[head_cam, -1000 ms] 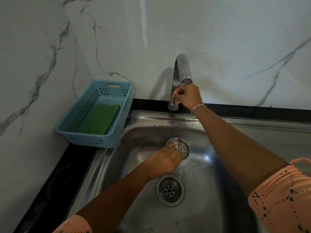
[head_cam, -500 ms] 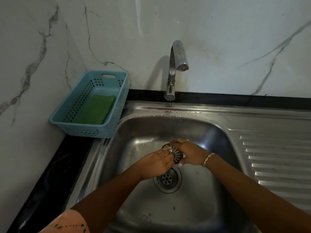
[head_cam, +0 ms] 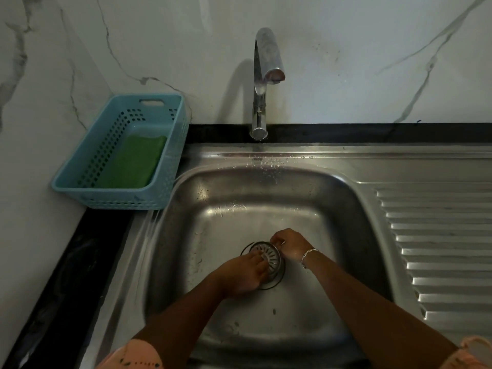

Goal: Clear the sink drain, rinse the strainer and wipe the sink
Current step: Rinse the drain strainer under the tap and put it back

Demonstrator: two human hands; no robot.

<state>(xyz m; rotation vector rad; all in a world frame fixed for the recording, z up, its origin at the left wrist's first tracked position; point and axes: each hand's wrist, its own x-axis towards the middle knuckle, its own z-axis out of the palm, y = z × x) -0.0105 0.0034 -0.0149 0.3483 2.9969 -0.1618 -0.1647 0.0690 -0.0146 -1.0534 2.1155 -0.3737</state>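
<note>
**Two hands on the strainer, low in the sink over the drain**

The strainer (head_cam: pixel 267 255), a round metal cup with radial slots, sits at the drain (head_cam: pixel 278 283) ring; whether it is fully seated I cannot tell. The left hand (head_cam: pixel 243 274) curls its fingers over the near rim and the right hand (head_cam: pixel 288 243) pinches the far rim, probably to keep the strainer level for fitting. The steel sink (head_cam: pixel 266 198) is smooth, round-cornered and beaded with droplets, with a ribbed drainboard (head_cam: pixel 439 235) alongside. No stream shows at the chrome tap (head_cam: pixel 262 83). A perforated blue plastic basket (head_cam: pixel 119 201) holds a green scouring pad (head_cam: pixel 133 163), likely meant for the wiping.
</note>
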